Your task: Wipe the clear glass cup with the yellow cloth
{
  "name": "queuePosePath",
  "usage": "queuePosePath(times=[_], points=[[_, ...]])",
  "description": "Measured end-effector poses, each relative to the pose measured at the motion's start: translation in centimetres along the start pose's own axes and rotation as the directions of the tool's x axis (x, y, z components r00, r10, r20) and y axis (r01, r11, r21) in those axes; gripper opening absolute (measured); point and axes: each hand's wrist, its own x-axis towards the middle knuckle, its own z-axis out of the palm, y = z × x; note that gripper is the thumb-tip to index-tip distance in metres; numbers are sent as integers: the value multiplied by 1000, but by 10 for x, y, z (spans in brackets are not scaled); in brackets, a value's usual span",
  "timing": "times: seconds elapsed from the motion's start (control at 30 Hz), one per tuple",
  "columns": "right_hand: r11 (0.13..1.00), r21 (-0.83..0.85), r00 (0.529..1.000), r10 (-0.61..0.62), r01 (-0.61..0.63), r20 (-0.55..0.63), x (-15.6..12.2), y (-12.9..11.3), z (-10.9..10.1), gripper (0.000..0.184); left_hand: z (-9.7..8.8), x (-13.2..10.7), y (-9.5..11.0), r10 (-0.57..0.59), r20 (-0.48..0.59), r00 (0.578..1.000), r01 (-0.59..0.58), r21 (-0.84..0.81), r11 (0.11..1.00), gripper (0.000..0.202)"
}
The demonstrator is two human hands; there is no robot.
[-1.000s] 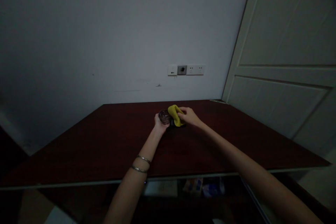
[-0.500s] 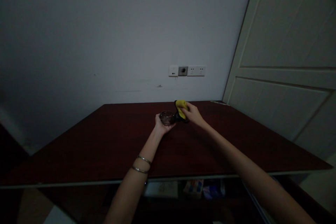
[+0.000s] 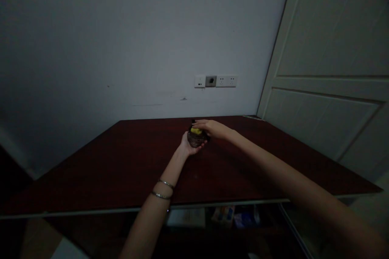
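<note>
My left hand is wrapped round a small dark see-through glass bowl, held up over the dark red tabletop. Over the bowl's mouth lies my right hand, its fingers closed on a yellow cloth with a dark edge. The cloth sits at the bowl's rim, partly inside it. My right fingers hide much of the cloth, and the bowl's far side is out of sight.
Behind the table rises a pale wall with a row of sockets. A white panelled door stands to the right. Under the table's front edge, an open drawer or shelf holds a white flat item and several packets.
My right hand has moved left with the yellow cloth, from beside the bowl onto its mouth. The bowl in my left hand has shifted slightly right.
</note>
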Motion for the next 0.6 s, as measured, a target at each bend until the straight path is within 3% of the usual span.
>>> queuePosePath(times=[0.17, 0.33, 0.5, 0.6], points=[[998, -51, 995, 31, -26, 95, 1, 2, 4, 53, -3, -1, 2, 64, -66, 996, -66, -26, 997, 54], [985, -34, 983, 172, -170, 70, -4, -7, 5, 52, 4, -7, -1, 112, -179, 978, -123, -53, 991, 58], [934, -103, 937, 348, -343, 35, -11, -35, 13, 44, 10, -4, -10, 279, -340, 898, -333, -113, 936, 42], [887, -181, 900, 435, -424, 23, -9, -59, 18, 38, 12, 0, -15, 332, -374, 866, -412, -159, 897, 35]])
